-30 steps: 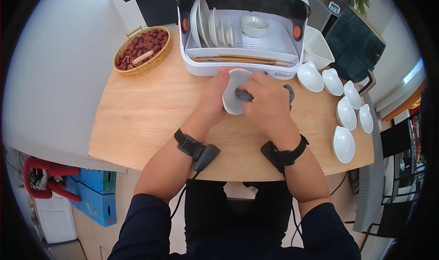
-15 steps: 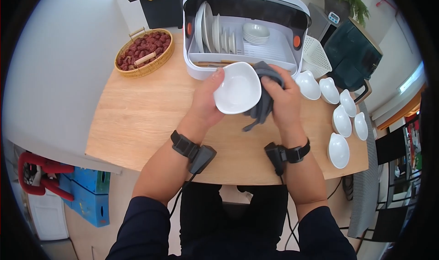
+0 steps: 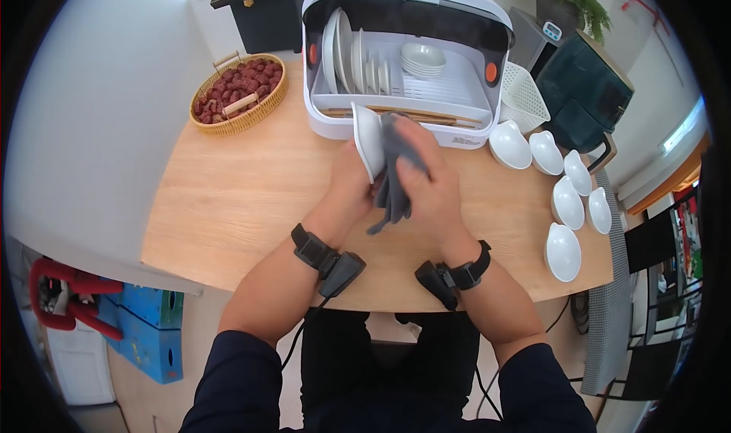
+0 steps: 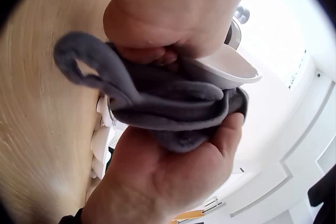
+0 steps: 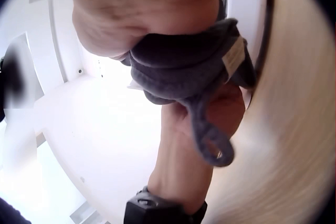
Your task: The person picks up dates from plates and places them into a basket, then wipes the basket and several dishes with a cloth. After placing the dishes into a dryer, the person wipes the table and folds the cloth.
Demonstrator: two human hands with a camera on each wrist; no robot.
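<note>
A white bowl (image 3: 368,142) is tilted nearly on edge above the table, in front of the dish cabinet. My left hand (image 3: 352,180) grips it from the left and below. A dark grey cloth (image 3: 394,182) lies against the bowl's right, outer side, bunched in my right hand (image 3: 432,185), whose fingers curl round it. In the left wrist view the cloth (image 4: 168,98) hangs in folds between both hands, with the bowl's rim (image 4: 231,64) showing beyond. The right wrist view shows the cloth (image 5: 178,71) with a loop and a small tag.
The open dish cabinet (image 3: 327,124) holds plates, stacked bowls and chopsticks. Several white bowls (image 3: 563,252) stand at the table's right side, near a white basket (image 3: 521,98) and a dark green appliance (image 3: 585,90). A wicker basket of red fruit (image 3: 242,90) is at the back left.
The bowl has turned from facing up to nearly on edge and shifted slightly left. My right hand has moved left, bringing the cloth against the bowl's outside.
</note>
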